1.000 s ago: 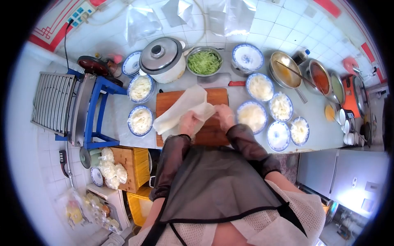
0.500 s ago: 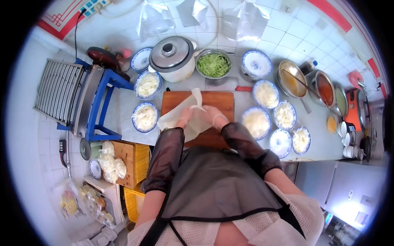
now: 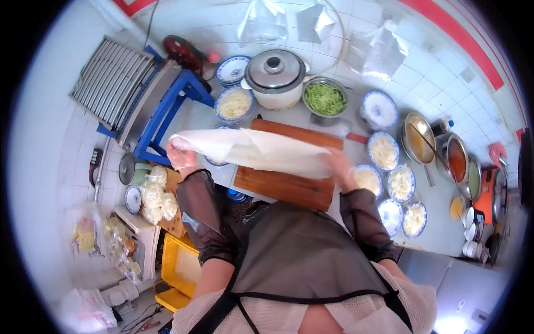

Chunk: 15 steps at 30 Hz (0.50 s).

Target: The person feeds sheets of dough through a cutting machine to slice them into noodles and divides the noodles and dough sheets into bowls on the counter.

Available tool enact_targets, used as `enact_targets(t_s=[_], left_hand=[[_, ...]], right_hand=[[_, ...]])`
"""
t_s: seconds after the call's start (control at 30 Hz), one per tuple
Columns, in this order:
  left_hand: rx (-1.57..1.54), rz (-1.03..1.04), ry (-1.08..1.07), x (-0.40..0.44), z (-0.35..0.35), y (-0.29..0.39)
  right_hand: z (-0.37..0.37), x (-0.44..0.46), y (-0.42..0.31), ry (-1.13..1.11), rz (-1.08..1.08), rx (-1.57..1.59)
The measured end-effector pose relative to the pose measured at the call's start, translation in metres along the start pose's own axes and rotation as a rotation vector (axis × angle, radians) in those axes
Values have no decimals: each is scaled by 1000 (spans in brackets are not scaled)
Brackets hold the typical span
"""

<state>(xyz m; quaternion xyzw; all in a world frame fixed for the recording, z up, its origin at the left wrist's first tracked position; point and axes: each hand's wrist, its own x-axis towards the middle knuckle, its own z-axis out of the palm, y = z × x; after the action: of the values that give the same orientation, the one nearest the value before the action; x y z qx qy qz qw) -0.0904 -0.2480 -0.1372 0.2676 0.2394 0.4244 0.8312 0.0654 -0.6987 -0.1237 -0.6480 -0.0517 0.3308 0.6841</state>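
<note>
A thin, pale noodle-dough sheet [image 3: 250, 149] is stretched across the wooden cutting board [image 3: 283, 186], its left part reaching past the board's edge. My left hand [image 3: 183, 157] is closed on the sheet's left end, over the table. At the other end, above the board's right side, my right hand [image 3: 340, 167] grips the sheet; its fingers are a little blurred. The sheet partly hides a bowl beneath its left part. Behind the board lies a knife with a red handle [image 3: 357, 137].
A rice cooker [image 3: 274, 80] and a metal bowl of shredded green vegetable [image 3: 325, 99] stand behind the board. Several blue-and-white bowls, such as a noodle bowl [image 3: 384, 151], line the right. A blue-framed machine [image 3: 167, 111] is at left; sauce pots [image 3: 457, 158] sit far right.
My hands were close together over the board; they have moved wide apart, and the sheet, folded and bunched before, is now drawn out lengthwise. The camera view has shifted.
</note>
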Motion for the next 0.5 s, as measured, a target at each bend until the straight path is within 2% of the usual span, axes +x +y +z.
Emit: enact_targets(t_s=[0.07,0.2,0.23,0.27,0.3,0.33,0.37,0.4,0.43,0.47,0.5], left_hand=[[-44,53,-11,-14,25,35],[-52,299,-34,-5,53,88],[-9,362,-97,4,52,102],[-97,352,-115,6,59,116],[-185,344,-138,4,73,134],[-225,344,-198,1,86,149],[-333,233,-418,0,94,166],[-290,284,-383,-1,107,180],[-251,334,-347,-1,121,190],[-322,294,-496,8,120,205],[-324,312,-499,10,127,216]], right_hand=[[-20,19,31,46,-94,-42],[-36,37,42,123,-25,-211],[-46,49,55,178,-119,-520],[-53,60,69,236,-219,-826],[-59,72,85,223,-240,-823],[-63,83,103,244,-263,-973],[-60,88,112,268,-287,-1123],[-49,86,105,258,-308,-1121],[-42,83,97,241,-152,-1187],[-36,80,92,224,9,-1250],[-32,80,95,218,-9,-1252]])
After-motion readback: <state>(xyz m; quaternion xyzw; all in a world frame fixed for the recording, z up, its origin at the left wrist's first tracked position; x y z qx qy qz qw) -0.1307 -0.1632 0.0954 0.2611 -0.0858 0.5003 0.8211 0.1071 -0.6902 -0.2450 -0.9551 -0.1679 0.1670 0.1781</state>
